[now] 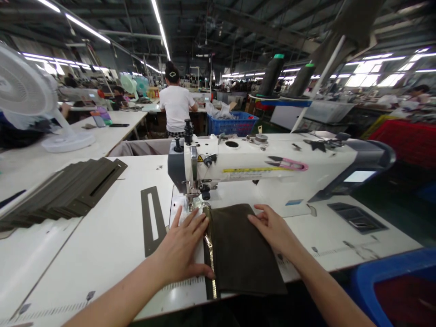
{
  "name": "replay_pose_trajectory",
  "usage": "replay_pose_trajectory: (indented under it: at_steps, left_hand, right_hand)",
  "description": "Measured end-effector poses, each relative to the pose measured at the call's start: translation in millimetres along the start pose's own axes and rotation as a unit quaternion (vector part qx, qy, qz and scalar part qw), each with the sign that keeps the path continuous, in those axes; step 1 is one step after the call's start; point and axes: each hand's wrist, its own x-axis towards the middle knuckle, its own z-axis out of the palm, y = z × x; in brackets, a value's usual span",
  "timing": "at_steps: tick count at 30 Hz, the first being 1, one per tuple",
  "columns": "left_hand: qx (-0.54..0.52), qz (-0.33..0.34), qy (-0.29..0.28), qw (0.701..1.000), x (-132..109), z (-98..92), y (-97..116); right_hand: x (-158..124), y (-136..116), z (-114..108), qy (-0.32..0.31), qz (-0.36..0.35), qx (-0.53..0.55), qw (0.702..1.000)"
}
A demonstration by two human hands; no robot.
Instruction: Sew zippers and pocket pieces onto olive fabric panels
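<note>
A dark olive fabric panel [248,254] lies flat on the sewing table, a gold-toothed zipper [211,256] running along its left edge. My left hand [185,245] rests with fingers spread over the zipper side, its fingertips close to the presser foot [191,202]. At the panel's upper right edge is my right hand [272,227], thumb and fingers apart, fingertips touching the cloth. The white sewing machine [245,159] stands just beyond both hands. Left of my left hand lies a dark frame-shaped piece [153,220] with a long slot.
A fanned stack of slotted dark pieces [68,193] lies on the left. Pink-handled thread snips [289,163] sit on the machine's arm. A white fan [64,131] stands at far left, a blue bin [364,281] at lower right. A person in a white shirt [177,106] sits ahead.
</note>
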Motion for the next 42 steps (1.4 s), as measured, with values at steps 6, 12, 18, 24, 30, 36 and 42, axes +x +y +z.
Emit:
replay_pose_trajectory:
  at_steps: [6,12,18,24,30,36,42]
  left_hand:
    - [0.000,-0.017,-0.025,1.000,-1.0,0.9,-2.4]
    - [0.005,-0.031,-0.042,0.999,0.1,3.3,-1.6]
    - [0.006,-0.035,-0.039,0.999,0.9,8.2,-1.4]
    - [-0.016,-0.023,-0.021,0.999,-2.7,6.0,-1.1]
    - [-0.056,0.005,0.087,0.995,-10.3,15.8,1.4]
    - [-0.094,-0.044,0.093,0.990,-12.0,9.5,22.0]
    - [-0.103,-0.081,0.110,0.985,-24.4,2.8,29.2]
  right_hand:
    - [35.6,-16.4,19.1,0.038,-0.037,-0.167,0.985]
    - [19.6,-41.8,14.3,0.052,-0.063,-0.261,0.962]
    - [-36.4,-47.3,30.2,-0.021,-0.315,-0.258,0.913]
    - [-40.1,-35.8,34.3,-0.071,-0.255,-0.253,0.931]
    - [-36.0,-50.5,49.2,-0.045,-0.299,-0.224,0.927]
    - [-37.3,-45.4,54.4,-0.040,-0.305,-0.224,0.925]
    - [-35.3,-49.6,54.6,-0.042,-0.303,-0.231,0.924]
